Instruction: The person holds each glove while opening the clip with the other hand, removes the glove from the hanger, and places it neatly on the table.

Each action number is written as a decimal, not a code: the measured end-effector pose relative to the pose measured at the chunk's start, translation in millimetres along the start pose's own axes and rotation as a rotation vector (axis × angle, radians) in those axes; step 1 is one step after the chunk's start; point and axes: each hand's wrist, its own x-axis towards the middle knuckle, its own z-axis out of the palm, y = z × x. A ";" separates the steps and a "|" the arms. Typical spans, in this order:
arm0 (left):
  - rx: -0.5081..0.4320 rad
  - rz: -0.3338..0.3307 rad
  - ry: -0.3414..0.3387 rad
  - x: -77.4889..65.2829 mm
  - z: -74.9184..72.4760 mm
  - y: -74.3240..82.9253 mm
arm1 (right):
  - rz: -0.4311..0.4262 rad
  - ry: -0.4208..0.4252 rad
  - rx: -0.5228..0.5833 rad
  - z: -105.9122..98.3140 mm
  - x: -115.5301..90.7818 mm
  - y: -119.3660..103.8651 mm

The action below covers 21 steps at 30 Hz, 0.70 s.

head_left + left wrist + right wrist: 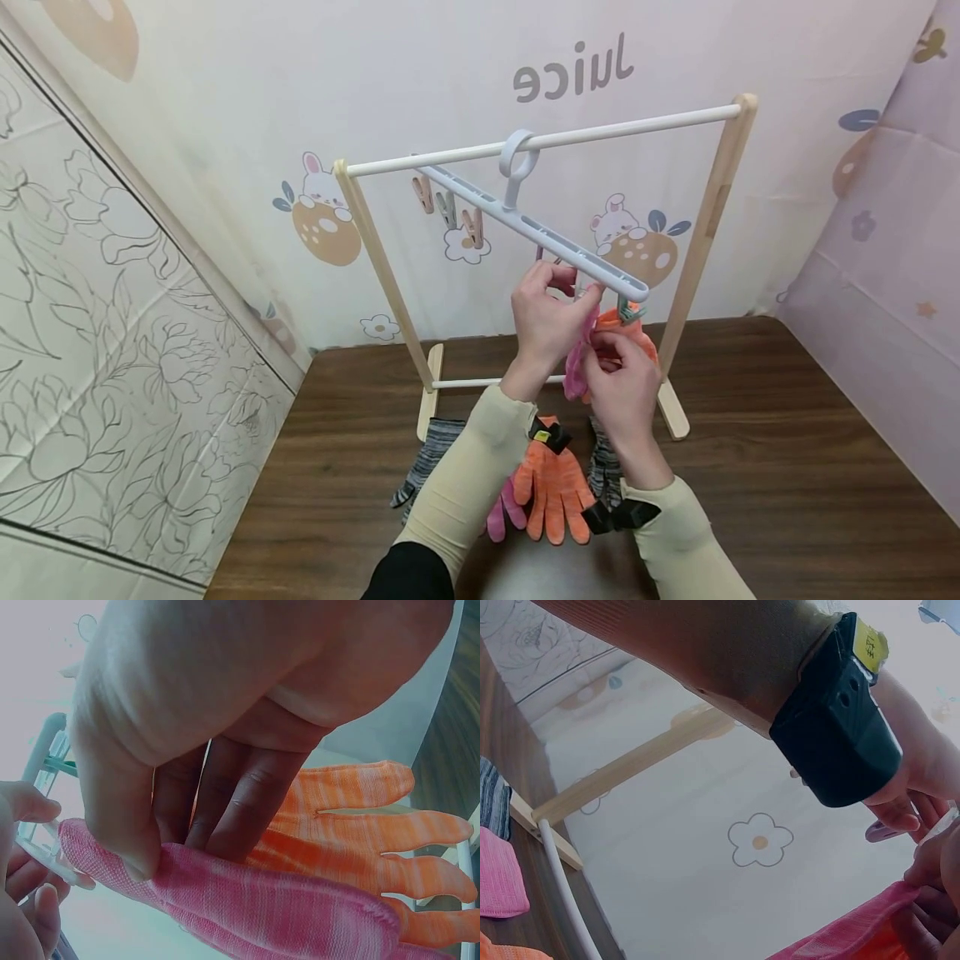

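Observation:
My right hand (pixel 622 379) pinches the upper part of a pink knit glove (pixel 277 900) between thumb and fingers. Just above, my left hand (pixel 547 321) has thumb and fingertips around a small pale clip (pixel 939 825) under the hanger, close to the glove's top edge. The hanger (pixel 525 225), pale grey-blue, hooks over the rack's upper bar and slants toward me. From its near end a green clothespin (pixel 630 310) carries an orange glove (pixel 330 832), which hangs behind the pink one. A purple clothespin (pixel 885 831) hangs beside my left fingers.
The wooden drying rack (pixel 708 225) stands on a dark wood table (pixel 757 467). Several clothespins (pixel 472 229) dangle from the hanger's far half. Another orange glove (pixel 553 483), a pink glove (pixel 504 512) and grey striped gloves (pixel 433 454) lie in front, partly under my forearms.

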 end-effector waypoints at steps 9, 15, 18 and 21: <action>0.001 0.025 0.035 1.4 0.7 -0.6 | -0.009 -0.011 0.011 -0.4 -0.1 1.3; 0.002 0.030 0.040 1.7 0.4 -1.5 | -0.017 -0.033 0.025 -0.6 -1.6 3.2; -0.004 0.031 0.044 1.8 -0.4 -1.8 | -0.023 -0.040 0.025 -0.7 -2.7 3.9; -0.004 0.034 0.045 1.6 -0.6 -2.0 | -0.024 -0.044 0.016 -1.3 -4.0 4.6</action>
